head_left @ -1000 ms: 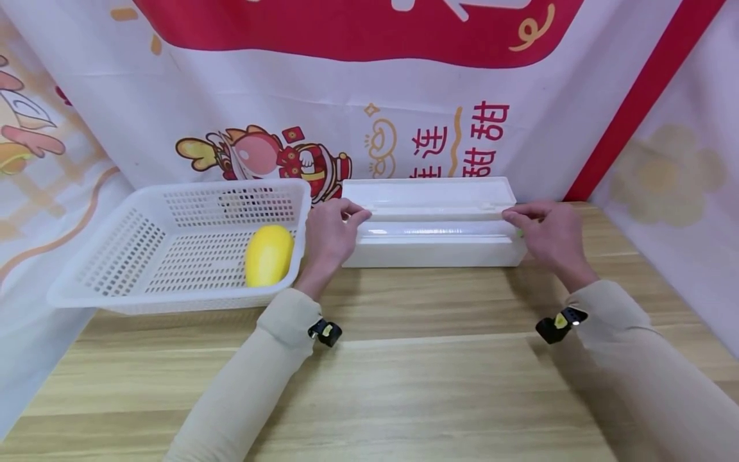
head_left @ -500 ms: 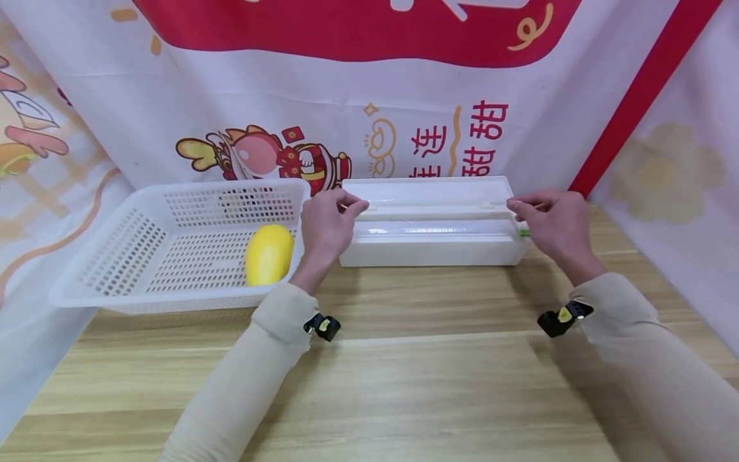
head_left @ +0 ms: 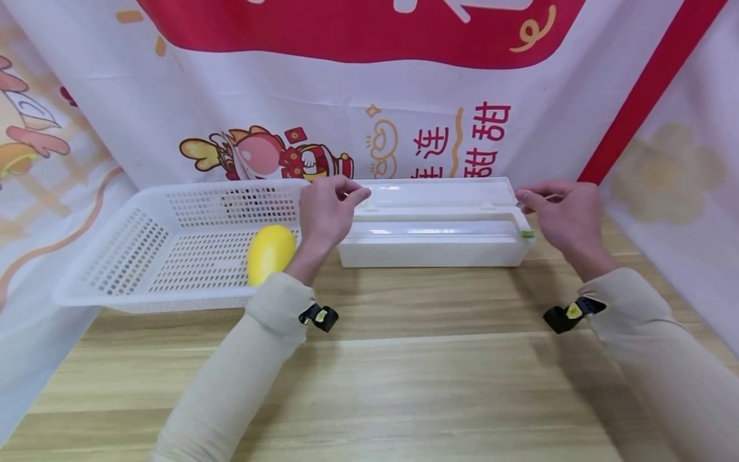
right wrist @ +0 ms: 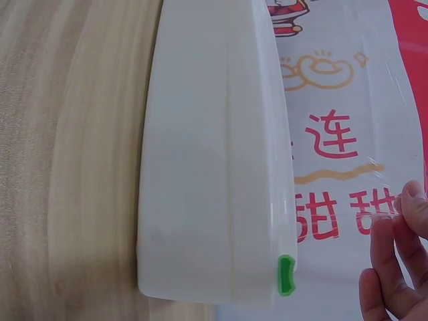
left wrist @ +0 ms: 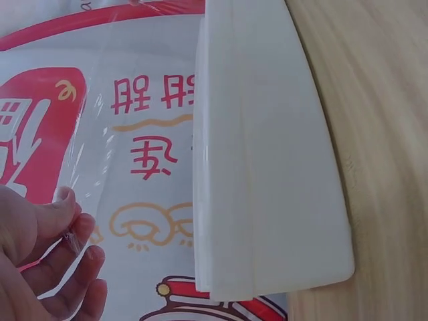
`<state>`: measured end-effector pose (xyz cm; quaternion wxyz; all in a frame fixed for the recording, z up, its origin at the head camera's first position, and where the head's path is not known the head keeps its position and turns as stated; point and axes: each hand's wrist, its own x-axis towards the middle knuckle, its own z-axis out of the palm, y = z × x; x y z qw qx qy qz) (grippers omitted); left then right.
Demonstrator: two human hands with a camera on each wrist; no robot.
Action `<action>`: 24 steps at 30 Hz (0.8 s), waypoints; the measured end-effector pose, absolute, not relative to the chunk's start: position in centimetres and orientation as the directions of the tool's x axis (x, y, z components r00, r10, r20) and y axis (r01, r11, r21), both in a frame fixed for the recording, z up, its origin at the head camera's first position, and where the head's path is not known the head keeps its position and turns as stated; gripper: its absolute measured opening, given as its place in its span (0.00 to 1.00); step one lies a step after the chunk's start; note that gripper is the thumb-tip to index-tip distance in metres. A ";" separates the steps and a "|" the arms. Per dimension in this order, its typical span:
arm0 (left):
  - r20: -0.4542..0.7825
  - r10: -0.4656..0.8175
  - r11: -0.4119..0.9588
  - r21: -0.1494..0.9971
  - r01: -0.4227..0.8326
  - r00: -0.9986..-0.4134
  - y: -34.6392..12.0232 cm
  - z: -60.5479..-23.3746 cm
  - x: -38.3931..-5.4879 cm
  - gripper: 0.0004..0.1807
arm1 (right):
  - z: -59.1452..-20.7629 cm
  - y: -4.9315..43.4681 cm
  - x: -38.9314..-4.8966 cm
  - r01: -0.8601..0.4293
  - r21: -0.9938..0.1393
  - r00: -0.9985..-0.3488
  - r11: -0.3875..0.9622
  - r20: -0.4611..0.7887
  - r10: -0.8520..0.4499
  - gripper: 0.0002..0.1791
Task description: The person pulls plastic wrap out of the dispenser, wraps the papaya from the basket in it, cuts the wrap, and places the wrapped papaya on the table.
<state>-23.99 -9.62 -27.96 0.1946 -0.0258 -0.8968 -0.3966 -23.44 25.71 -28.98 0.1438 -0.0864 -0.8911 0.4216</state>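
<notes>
A long white cling film dispenser (head_left: pixel 430 255) lies on the table with its lid (head_left: pixel 439 186) tipped back. Inside it the shiny film roll (head_left: pixel 433 229) shows. My left hand (head_left: pixel 326 215) pinches one corner of the clear cling film (left wrist: pixel 93 147) between thumb and fingers, above the dispenser's left end. At the other end my right hand (head_left: pixel 568 218) pinches the opposite corner, past a small green slider (head_left: pixel 526 235). Between the hands the film is see-through and hard to make out in the head view; the left wrist view shows it stretched above the box.
Left of the dispenser stands a white plastic basket (head_left: pixel 75 298) holding a yellow mango-like fruit (head_left: pixel 271 255). A printed cloth (head_left: pixel 260 83) hangs behind the wooden table (head_left: pixel 427 398), and more cloth rises on both sides.
Both hands have risen slightly from the roll and moved a little apart, drawing the film's edge upward. The green slider at the right end has come into full view.
</notes>
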 end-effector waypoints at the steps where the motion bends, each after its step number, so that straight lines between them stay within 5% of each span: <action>1: 0.372 -0.099 0.684 0.699 0.209 -0.923 -9.6 -27.8 -24.1 0.14 | -28.8 25.8 -23.4 0.032 -0.778 -0.943 0.628 0.184 0.276 0.25; 24: 0.395 -0.018 0.639 0.711 0.294 -0.918 -10.7 -24.4 -25.6 0.12 | -25.5 25.5 -23.7 -0.017 -0.832 -0.926 0.555 0.222 0.305 0.24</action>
